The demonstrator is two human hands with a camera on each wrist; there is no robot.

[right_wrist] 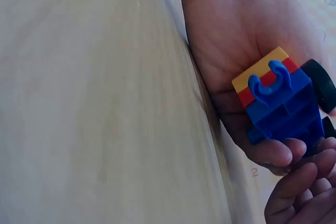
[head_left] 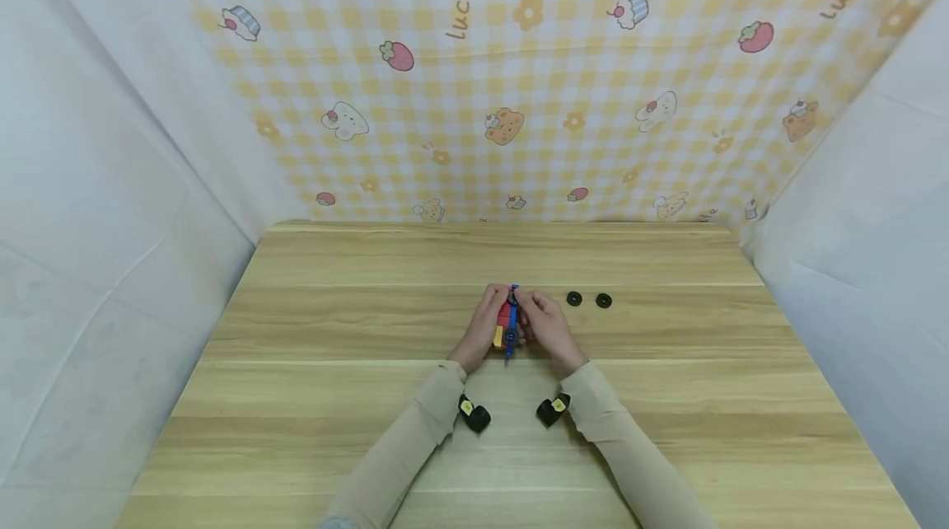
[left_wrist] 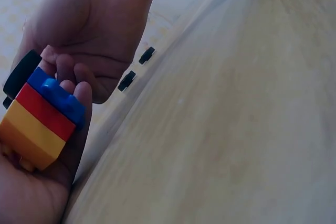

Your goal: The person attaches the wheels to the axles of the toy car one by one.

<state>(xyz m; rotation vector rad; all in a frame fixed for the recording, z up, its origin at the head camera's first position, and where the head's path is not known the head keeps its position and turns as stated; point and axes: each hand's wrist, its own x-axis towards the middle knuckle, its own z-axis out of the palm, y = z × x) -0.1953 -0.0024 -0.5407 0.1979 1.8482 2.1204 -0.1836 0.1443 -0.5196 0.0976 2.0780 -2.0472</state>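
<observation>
Both hands meet over a small building-block car in the middle of the table. It has yellow, red and blue layers, with black wheels along one side. My left hand grips the car, which lies against its palm and fingers. In the right wrist view the car's blue base shows an open hook at one end. My right hand holds the blue side, its thumb at the far wheel and its fingers curled beneath. The fingers hide part of the car.
Two loose black tyres, a nearer-in one and an outer one, lie to the right of the hands on the wooden table. A checked cloth hangs behind the table, with white sheets at both sides.
</observation>
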